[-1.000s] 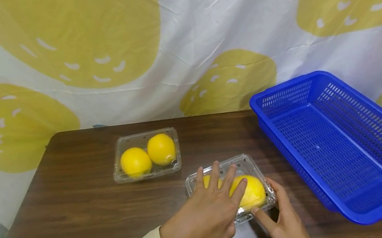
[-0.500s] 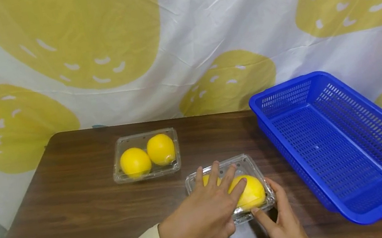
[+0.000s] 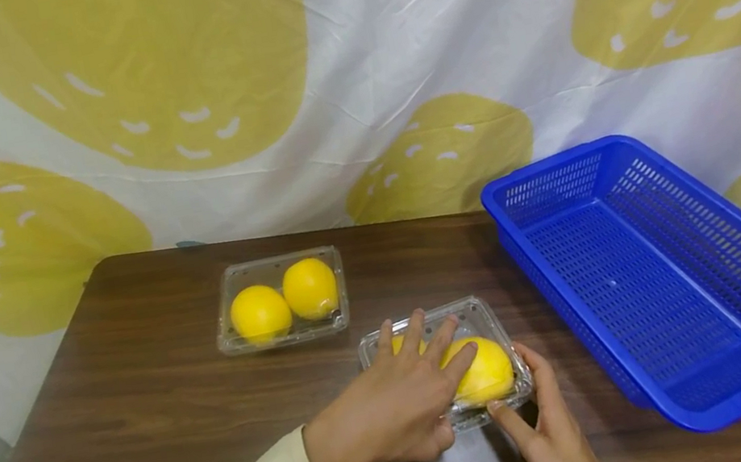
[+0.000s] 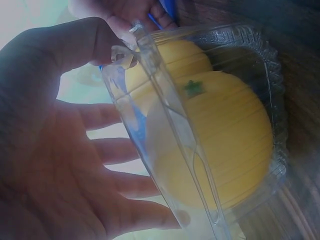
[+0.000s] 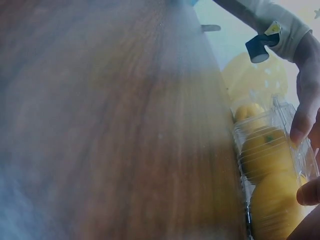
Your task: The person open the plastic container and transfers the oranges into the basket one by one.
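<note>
A clear plastic clamshell box [image 3: 476, 313] with two yellow fruits [image 3: 489, 370] inside sits on the table at the front. My left hand [image 3: 402, 401] lies across its lid with fingers spread and straight. In the left wrist view, the left thumb [image 4: 82, 45] touches the lid's rim beside a green star-shaped stem end [image 4: 193, 88]. My right hand [image 3: 550, 422] holds the box's front right corner, thumb in front and fingers at the side. In the right wrist view, the lid appears lowered over the fruit; whether its edge is fastened I cannot tell.
A second clear clamshell box [image 3: 286, 341] with two yellow fruits [image 3: 261, 312] stands farther back on the left. At the right is a blue perforated basket [image 3: 579, 335] with nothing in it. A fruit-printed cloth [image 3: 247, 194] hangs behind the brown table [image 3: 148, 399].
The head view has shifted very slightly. Both hands keep their places on the box, and the box, the second box and the basket have not visibly moved.
</note>
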A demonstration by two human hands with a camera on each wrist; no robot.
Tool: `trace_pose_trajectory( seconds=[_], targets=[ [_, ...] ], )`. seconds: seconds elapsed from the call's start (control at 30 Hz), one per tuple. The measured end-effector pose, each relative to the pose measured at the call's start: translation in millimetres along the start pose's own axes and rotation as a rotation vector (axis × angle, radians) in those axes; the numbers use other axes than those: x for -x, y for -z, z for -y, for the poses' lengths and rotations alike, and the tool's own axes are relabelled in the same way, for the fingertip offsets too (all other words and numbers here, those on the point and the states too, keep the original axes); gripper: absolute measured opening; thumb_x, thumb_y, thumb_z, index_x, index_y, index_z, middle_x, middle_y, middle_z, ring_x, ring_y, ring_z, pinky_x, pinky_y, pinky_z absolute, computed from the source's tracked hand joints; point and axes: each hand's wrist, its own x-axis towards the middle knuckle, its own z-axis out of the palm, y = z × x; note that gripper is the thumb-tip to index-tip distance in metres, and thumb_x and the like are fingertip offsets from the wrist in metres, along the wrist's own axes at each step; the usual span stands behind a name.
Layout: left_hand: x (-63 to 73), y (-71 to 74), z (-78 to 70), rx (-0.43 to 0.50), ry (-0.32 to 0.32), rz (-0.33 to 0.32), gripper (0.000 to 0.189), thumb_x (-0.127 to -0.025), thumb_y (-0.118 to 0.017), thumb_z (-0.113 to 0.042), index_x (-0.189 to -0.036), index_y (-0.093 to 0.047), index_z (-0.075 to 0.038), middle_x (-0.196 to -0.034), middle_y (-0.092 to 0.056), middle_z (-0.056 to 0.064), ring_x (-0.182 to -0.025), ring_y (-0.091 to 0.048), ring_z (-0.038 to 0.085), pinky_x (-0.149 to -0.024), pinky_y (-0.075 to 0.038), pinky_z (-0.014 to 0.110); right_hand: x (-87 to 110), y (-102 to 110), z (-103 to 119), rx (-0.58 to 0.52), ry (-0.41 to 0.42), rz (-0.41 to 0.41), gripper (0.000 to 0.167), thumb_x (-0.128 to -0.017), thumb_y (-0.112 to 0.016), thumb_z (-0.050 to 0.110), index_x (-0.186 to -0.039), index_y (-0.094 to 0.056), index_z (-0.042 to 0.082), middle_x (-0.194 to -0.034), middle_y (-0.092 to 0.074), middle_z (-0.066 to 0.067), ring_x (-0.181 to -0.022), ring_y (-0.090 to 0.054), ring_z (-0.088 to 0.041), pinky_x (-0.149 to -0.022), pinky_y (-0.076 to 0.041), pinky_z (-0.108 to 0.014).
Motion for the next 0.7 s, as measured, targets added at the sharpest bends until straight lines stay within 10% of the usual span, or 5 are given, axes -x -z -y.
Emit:
trace_pose_trajectory(
  seconds=[0.2, 0.47, 0.7],
  targets=[
    [-1.0, 3.6, 0.3, -0.010, 0.005, 0.017, 0.086, -0.091, -0.080, -0.041, -0.166, -0.046, -0.018, -0.176, -0.037, 0.016, -0.154, -0.044, 0.051, -0.115, -0.047, 0.076, -0.4, 1.1, 1.5, -0.007, -0.033, 0.003, 0.077, -0.101, -0.072, 0.008, -0.167, -0.033, 0.014, -0.163, -0.051, -0.022, -0.149, -0.047, -0.041, -0.121, -0.037, -0.062],
    [-2.7, 6.8, 3.7, 0.003, -0.008, 0.023, 0.086, -0.090, -0.081, -0.041, -0.166, -0.047, -0.018, -0.176, -0.038, 0.014, -0.153, -0.044, 0.050, -0.115, -0.048, 0.075, -0.9, 1.6, -2.1, -0.001, -0.005, 0.005, 0.077, -0.102, -0.072, 0.007, -0.167, -0.033, 0.014, -0.166, -0.047, -0.019, -0.147, -0.049, -0.040, -0.106, -0.039, -0.014],
    [-5.2, 9.5, 6.9, 0.029, -0.014, 0.032, 0.086, -0.090, -0.081, -0.040, -0.166, -0.048, -0.019, -0.175, -0.039, 0.014, -0.153, -0.045, 0.049, -0.115, -0.048, 0.075, -1.0, 2.1, -2.2, 0.004, -0.011, 0.014, 0.078, -0.102, -0.072, 0.008, -0.168, -0.031, 0.015, -0.168, -0.044, -0.019, -0.149, -0.046, -0.041, -0.118, -0.041, -0.044]
  ],
)
